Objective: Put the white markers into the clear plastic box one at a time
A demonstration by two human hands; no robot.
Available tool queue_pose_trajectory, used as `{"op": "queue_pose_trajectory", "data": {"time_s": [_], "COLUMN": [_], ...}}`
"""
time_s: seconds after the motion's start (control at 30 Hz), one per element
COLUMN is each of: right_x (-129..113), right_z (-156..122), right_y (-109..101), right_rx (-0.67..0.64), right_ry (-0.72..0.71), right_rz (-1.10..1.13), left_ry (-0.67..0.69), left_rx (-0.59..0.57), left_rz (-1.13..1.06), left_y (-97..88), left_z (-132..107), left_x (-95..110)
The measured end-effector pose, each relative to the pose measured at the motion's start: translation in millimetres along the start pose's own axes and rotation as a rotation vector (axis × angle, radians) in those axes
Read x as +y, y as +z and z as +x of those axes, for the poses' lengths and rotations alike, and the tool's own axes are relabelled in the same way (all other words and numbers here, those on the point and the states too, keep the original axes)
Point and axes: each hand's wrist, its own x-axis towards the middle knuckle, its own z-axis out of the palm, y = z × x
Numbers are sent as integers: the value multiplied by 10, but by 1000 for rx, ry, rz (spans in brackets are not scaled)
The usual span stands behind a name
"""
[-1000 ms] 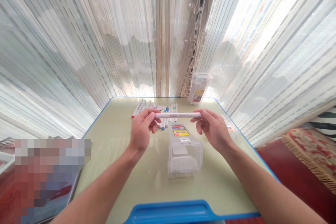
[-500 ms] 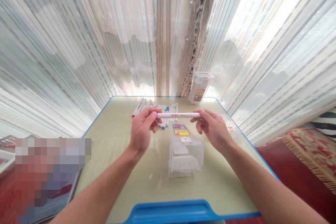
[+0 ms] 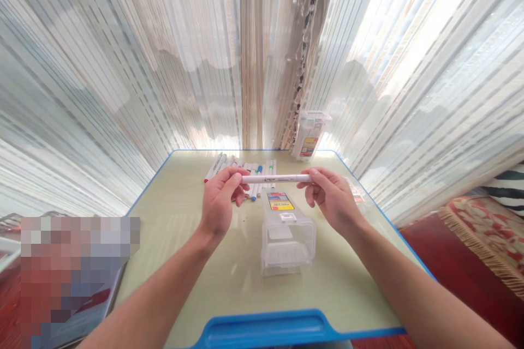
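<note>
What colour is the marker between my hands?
The marker is white; the head view shows it best.

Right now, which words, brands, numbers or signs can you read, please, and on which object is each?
No text reads clearly.
Held white marker: dark barrel print, too small.
Leftmost loose marker: dark print, too small.
Lying clear box: multicolored label, lettering too blurred.
Standing clear box: yellow-and-red label, too small and blurred.
Clear item beside the right hand: print too blurred.
</note>
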Motion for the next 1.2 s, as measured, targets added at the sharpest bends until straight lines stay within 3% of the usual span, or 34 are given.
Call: {"op": "queue_pose_trajectory", "data": {"time_s": [1.2], "right_x": [-18], "right_z": [-18], "right_y": [-7], "right_rx": [-7], "right_ry": [-59], "right_rz": [-13], "left_ry": [-70], "left_rx": [25], "left_rz": [16], "left_y": [33], "left_z": [5], "left_x": [32]}}
